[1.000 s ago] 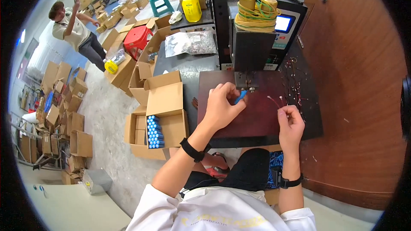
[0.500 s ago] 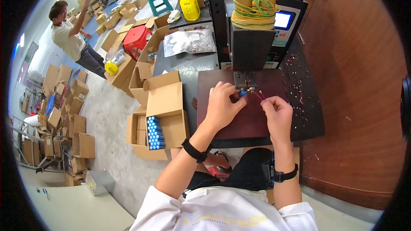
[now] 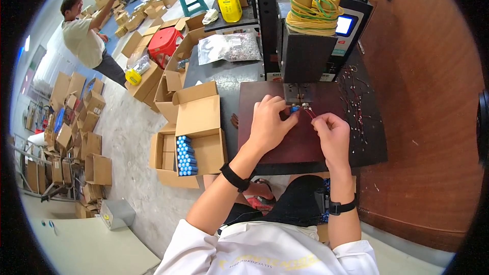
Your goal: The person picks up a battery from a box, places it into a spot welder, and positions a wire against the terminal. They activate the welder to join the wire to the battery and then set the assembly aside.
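Smooth maroon board (image 3: 298, 145) | left hand (image 3: 271, 122) pinching blue cylinder (image 3: 295, 109) | right hand (image 3: 333, 133) pinching thin red wires (image 3: 311, 114)

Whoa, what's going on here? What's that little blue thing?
A person is working with both hands at a black machine. The left hand holds a small blue cylinder, and the right hand holds thin red wires close by; whether they touch it is too small to tell. More blue cylinders stand in an open cardboard box on the left.
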### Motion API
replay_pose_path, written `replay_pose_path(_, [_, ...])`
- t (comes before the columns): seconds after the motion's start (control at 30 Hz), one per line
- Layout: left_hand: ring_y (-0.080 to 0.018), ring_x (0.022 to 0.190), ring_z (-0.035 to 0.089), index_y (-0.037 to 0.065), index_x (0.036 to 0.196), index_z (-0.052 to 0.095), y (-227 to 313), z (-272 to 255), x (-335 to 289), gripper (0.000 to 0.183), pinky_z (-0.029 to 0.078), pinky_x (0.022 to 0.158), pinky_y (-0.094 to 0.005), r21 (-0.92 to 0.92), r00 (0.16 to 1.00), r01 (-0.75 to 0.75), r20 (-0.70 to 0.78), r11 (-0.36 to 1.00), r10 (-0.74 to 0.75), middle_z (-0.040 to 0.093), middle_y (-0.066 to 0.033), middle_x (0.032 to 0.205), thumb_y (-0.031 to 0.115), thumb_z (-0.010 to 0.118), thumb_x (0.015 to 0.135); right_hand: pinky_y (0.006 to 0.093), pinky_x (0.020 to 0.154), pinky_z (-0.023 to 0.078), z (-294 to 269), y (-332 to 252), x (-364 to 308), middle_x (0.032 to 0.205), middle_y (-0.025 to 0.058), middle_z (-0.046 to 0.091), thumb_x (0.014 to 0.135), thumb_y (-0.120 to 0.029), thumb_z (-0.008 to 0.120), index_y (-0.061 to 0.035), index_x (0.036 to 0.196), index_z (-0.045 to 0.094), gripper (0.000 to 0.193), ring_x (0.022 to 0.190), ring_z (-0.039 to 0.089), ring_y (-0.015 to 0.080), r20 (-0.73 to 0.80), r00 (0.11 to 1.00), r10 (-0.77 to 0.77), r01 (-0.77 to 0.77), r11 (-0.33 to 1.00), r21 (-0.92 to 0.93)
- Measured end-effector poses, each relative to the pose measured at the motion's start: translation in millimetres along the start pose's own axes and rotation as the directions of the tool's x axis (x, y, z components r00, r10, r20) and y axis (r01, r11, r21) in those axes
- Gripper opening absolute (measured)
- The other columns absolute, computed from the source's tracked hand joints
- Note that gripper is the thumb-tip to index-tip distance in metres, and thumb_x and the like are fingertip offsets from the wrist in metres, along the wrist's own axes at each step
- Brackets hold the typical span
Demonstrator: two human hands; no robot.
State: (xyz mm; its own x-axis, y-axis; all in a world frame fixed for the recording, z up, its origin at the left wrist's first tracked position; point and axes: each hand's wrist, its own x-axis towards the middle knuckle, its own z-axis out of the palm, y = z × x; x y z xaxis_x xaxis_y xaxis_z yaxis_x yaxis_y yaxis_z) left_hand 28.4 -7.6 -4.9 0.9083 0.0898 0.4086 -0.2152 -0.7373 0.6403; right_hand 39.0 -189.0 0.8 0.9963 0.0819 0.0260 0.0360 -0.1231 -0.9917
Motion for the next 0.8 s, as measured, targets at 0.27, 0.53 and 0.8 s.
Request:
replay_pose_path(0.27, [-0.0279, 0.086, 0.056, 0.005, 0.078, 0.069, 1, 0, 1, 0.02, 0.04, 0.076, -0.0406, -0.029, 1.0, -0.024, -0.008, 0.999, 0.024, 0.062, -0.0052, 0.078, 0.024, 0.075, 0.079, 0.0218, 0.062, 0.04, -1, 0, 2, 0.075, -0.0018, 0.062, 0.09, -0.007, 0.063, 0.0022, 0.083, 0.069, 0.013, 0.069, 0.052, 0.0047, 0.019, 1.0, 0.013, -0.013, 1.0, -0.017])
replay_pose_path(0.53, [-0.0277, 0.086, 0.057, 0.006, 0.08, 0.071, 2, -3, 0, 0.019, 0.04, 0.076, -0.0412, -0.007, 1.0, -0.017, 0.004, 1.0, 0.017, 0.063, -0.0051, 0.078, 0.024, 0.075, 0.078, 0.0218, 0.063, 0.04, 0, -4, -1, 0.077, -0.0013, 0.063, 0.09, -0.007, 0.063, 0.0018, 0.086, 0.069, 0.011, 0.07, 0.053, 0.0053, 0.006, 1.0, 0.015, -0.015, 1.0, -0.01])
replay_pose_path(0.8, [-0.0327, 0.086, 0.059, 0.005, 0.101, 0.07, 12, -37, -35, 0.023, 0.047, 0.077, -0.0428, -0.133, 0.983, -0.182, -0.036, 0.974, 0.178, 0.065, -0.0114, 0.088, 0.015, 0.072, 0.08, 0.0209, 0.062, 0.038, -55, -6, -42, 0.082, -0.0049, 0.059, 0.093, -0.01, 0.064, -0.001, 0.095, 0.07, 0.01, 0.072, 0.049, 0.0038, -0.155, 0.987, -0.051, 0.027, 0.987, -0.156])
